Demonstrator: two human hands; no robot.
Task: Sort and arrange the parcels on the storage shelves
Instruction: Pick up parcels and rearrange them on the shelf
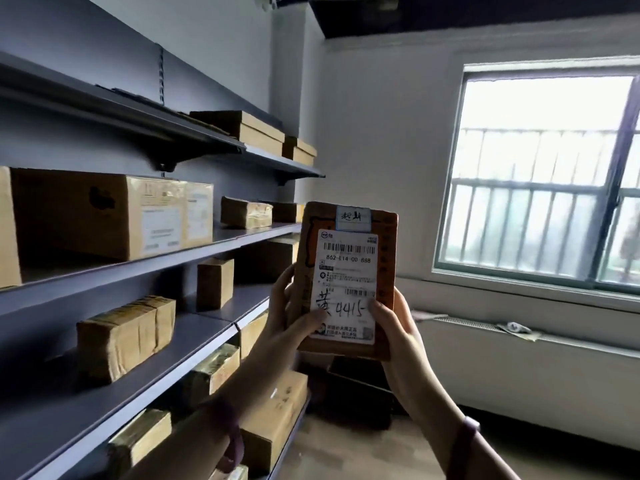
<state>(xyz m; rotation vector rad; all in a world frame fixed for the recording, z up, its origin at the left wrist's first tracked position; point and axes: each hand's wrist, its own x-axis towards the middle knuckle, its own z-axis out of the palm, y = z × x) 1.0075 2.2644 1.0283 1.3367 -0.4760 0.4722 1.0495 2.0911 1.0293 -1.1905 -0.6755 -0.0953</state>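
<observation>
I hold a flat brown cardboard parcel (349, 258) upright in front of me, its white shipping label with barcodes and handwritten marks facing the camera. My left hand (289, 318) grips its lower left edge, thumb across the label's corner. My right hand (398, 336) grips the lower right edge, thumb on the label. The grey storage shelves (221, 244) run along the left wall beside the parcel, with several cardboard boxes on them.
A large taped box (114, 216) stands on the middle shelf, small boxes (124, 336) on the one below, more (256, 131) on the top right shelf. A barred window (540, 174) and a radiator ledge (485, 329) fill the right wall. Dark boxes (356, 386) sit on the floor.
</observation>
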